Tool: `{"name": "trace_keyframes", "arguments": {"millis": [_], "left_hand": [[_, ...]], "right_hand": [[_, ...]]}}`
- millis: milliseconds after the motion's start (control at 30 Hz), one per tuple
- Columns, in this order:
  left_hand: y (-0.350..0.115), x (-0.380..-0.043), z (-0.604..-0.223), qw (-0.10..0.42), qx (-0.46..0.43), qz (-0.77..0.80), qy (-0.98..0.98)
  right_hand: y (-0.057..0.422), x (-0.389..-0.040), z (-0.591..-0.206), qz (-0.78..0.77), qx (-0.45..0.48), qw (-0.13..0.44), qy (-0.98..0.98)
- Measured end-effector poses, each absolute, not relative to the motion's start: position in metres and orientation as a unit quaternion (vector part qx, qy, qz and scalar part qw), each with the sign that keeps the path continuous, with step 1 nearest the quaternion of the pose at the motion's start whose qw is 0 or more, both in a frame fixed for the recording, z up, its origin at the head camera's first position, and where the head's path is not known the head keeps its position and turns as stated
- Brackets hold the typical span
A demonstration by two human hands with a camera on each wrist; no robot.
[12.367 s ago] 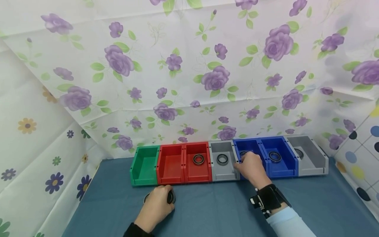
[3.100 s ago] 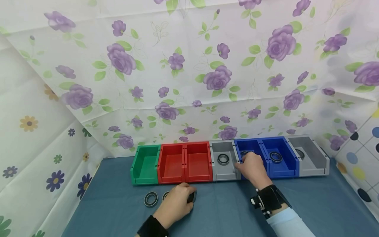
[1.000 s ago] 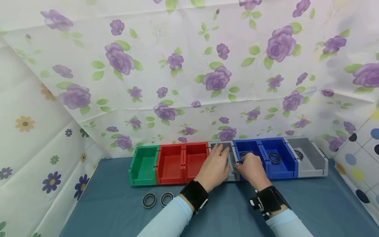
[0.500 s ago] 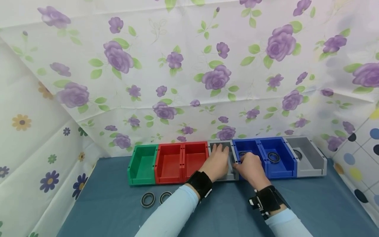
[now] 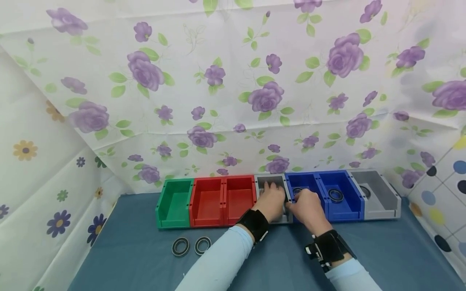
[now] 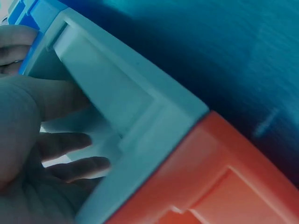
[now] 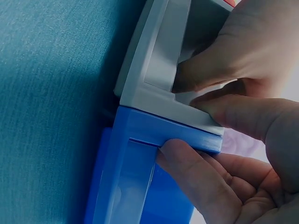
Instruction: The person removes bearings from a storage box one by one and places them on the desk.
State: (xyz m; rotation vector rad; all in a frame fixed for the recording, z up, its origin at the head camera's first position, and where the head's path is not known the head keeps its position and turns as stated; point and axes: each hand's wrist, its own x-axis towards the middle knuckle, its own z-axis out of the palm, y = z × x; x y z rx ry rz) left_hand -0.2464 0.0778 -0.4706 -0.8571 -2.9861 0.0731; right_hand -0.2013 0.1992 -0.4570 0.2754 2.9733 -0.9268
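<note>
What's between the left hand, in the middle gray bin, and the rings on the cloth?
The front lip of the gray bin; straight across, also the adjoining red bin. Over the lip, nothing visible blocks the left hand from the rings; the right hand pinches the blue-side wall, off that route.

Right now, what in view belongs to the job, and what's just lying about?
Likely the job:
- left hand, inside the middle gray bin
- right hand, gripping where that bin meets the blue bin
- two loose rings
- other bins, some showing rings

Just surroundings:
- floral sheet
- dotted sheet
</note>
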Motion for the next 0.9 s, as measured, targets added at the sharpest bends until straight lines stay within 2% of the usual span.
{"name": "trace_keyframes", "arguments": {"millis": [433, 767, 900], "left_hand": [[0.0834, -0.2381, -0.4683, -0.007, -0.250, 0.043, -0.967], [0.0843, -0.2393, -0.4698, -0.003, -0.260, 0.035, -0.965], [0.0841, -0.2391, -0.4703, 0.015, -0.275, 0.055, -0.960]], "right_hand": [[0.2008, -0.2012, -0.4581, -0.298, 0.080, -0.006, 0.951], [0.2018, -0.2021, -0.4601, -0.297, 0.075, -0.014, 0.952], [0.2016, -0.2022, -0.4600, -0.303, 0.079, -0.009, 0.950]]}}
